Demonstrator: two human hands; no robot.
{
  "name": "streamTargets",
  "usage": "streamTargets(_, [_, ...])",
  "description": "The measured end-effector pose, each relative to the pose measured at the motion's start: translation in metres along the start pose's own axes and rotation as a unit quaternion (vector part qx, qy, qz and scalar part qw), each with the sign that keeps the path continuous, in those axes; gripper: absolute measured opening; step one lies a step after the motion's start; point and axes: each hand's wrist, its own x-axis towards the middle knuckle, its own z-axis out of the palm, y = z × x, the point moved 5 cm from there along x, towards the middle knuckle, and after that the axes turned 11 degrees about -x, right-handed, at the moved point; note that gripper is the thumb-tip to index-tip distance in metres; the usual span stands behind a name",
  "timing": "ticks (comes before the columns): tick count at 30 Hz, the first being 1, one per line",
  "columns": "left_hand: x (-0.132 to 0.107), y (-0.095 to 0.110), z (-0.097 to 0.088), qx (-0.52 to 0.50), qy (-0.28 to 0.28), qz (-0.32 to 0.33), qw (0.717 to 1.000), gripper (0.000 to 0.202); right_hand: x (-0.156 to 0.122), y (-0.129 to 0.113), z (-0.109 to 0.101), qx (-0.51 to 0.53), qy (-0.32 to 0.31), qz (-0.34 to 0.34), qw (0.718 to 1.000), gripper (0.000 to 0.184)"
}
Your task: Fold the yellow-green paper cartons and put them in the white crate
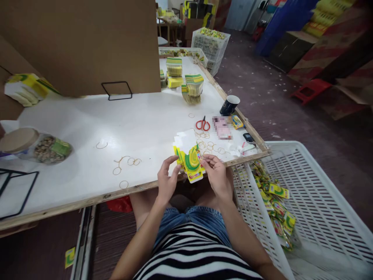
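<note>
Striped top (198, 256), left hand (167, 181) and right hand (217, 175) raised, both pinching yellow-green packets (190, 162)

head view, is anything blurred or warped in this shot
Head view: a pixelated patch hides something beside the red scissors; the wide lens bows the table edge and the white crate; left hand, right hand and the yellow-green packets they hold are sharp; light is soft, shadows faint.
</note>
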Motion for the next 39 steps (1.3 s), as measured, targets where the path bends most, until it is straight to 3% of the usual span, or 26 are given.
streamTargets(2, [0.001,-0.002,0.002,-0.108,-0.012,-0.059,0.992,0.041,-0.011,-0.002,0.004,0.042,-0.039,0.026,0.998,0.033])
streamTargets(5, [-0.002,-0.005,0.015,-0.224,-0.085,-0.152,0.959,0.051,-0.021,-0.002,0.010,0.062,-0.068,0.057,0.994,0.035])
streamTargets(9, [-0.011,-0.003,0.024,-0.269,-0.149,-0.181,0.934,0.057,-0.025,-0.002,0.016,0.087,-0.089,0.069,0.990,0.034])
streamTargets(21, [-0.014,0.001,0.021,-0.261,-0.150,-0.155,0.941,0.051,-0.032,-0.015,0.014,0.058,-0.120,0.054,0.990,0.037])
streamTargets(27, [-0.014,-0.009,0.016,-0.226,-0.049,-0.178,0.956,0.047,-0.039,-0.017,0.018,0.014,-0.121,0.032,0.992,0.027])
streamTargets(30, [-0.013,-0.006,0.014,-0.187,-0.034,-0.172,0.966,0.041,-0.039,-0.013,0.020,-0.015,-0.090,0.013,0.996,0.028])
streamTargets(34, [-0.013,0.006,0.011,-0.139,-0.046,-0.142,0.979,0.054,-0.036,-0.013,0.017,-0.060,-0.054,-0.018,0.997,0.027])
streamTargets(39, [-0.018,0.018,0.010,-0.104,-0.130,-0.146,0.975,0.062,-0.035,-0.025,0.011,-0.062,-0.096,-0.060,0.992,0.046])
